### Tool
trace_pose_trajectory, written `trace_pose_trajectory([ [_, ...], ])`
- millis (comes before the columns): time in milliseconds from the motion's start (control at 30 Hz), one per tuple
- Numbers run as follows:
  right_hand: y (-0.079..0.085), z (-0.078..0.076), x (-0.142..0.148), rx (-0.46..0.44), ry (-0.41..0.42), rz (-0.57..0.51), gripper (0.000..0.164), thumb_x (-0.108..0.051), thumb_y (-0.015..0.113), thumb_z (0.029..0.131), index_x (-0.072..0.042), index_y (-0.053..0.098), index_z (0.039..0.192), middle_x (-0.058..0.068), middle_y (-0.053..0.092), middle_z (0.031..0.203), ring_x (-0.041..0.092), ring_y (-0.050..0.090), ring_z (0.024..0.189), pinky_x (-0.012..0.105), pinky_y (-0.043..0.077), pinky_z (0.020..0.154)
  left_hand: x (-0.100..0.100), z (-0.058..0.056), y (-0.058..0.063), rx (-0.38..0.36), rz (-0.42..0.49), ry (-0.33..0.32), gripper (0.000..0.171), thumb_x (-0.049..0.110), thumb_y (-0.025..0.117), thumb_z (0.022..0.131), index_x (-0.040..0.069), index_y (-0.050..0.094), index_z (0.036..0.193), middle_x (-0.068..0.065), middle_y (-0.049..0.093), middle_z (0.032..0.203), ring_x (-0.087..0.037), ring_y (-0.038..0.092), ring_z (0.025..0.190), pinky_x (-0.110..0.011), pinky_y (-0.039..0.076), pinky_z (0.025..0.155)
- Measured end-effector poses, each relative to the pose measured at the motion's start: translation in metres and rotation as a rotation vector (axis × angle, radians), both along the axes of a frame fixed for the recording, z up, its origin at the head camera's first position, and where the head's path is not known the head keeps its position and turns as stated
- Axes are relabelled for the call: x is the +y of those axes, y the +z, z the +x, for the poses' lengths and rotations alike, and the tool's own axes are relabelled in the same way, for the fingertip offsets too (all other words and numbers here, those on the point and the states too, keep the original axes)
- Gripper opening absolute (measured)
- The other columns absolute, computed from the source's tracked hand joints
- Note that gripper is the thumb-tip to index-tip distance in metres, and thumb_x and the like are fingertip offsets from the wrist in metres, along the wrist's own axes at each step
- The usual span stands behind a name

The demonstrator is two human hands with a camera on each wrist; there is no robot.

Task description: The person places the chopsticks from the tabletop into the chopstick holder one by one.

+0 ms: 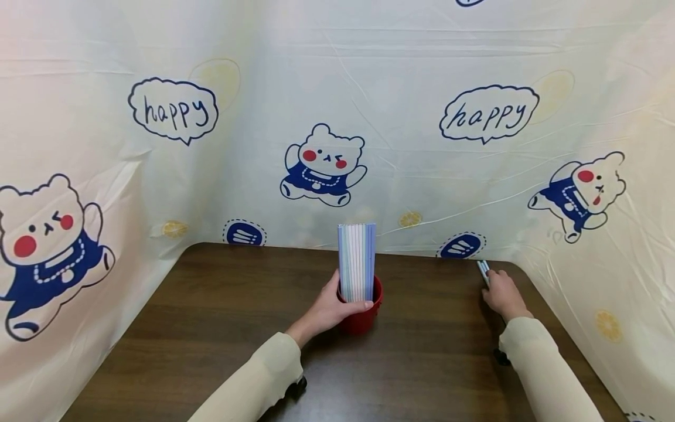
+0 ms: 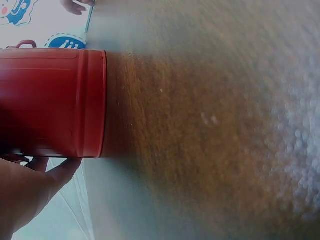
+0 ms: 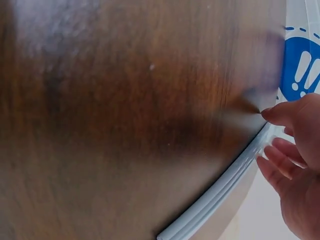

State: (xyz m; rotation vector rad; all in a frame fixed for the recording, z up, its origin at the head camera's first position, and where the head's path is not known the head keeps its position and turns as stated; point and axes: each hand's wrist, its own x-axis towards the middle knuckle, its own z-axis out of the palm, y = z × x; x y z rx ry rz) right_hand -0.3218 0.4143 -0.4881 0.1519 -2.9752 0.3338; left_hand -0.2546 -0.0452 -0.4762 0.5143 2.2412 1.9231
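Note:
My left hand (image 1: 337,308) holds a red bucket (image 1: 358,322) near its rim, with the thumb across the front. In the left wrist view its fingers lie along the side of the bucket (image 2: 50,102). A tight bundle of thin pale blue, white and lilac strips (image 1: 357,261) stands upright in the bucket. At the far right of the table, my right hand (image 1: 503,293) is over a few long, thin, pale blue pieces (image 1: 483,272). The right wrist view shows thumb and fingers apart on either side of these pieces (image 3: 215,200); firm contact is unclear.
The dark brown wooden table (image 1: 211,328) has rounded far corners. A pale printed cloth (image 1: 401,70) with bears and lettering hangs behind it and along both sides. The thin pieces under my right hand lie close to the table's far right edge.

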Motion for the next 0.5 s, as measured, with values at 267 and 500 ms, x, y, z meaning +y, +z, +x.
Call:
trace_pose_trajectory([
  [267,0.0020,-0.0019,0.0006,-0.051,-0.009,-0.060,0.028,-0.004,0.067,0.088,0.014,0.051,0.103,0.023,0.055,0.084,0.037,0.055,0.077,0.054,0.049,0.069,0.0006,-0.0007,0.0003,-0.002,-0.015,0.005,0.090,0.034,0.084,0.085,0.035,0.028,0.155,0.004,0.049,0.148,-0.024,0.053,0.130,-0.056,0.047,0.106],
  [500,0.0004,-0.0063,-0.0029,-0.114,-0.060,-0.154,0.057,-0.021,0.073,0.089,0.020,0.046,0.118,0.031,0.057,0.095,0.041,0.057,0.084,0.055,0.049,0.075,0.0010,0.0009,-0.0005,0.000,-0.006,0.002,0.089,0.032,0.083,0.086,0.032,0.028,0.157,0.001,0.049,0.149,-0.026,0.053,0.130,-0.058,0.046,0.106],
])
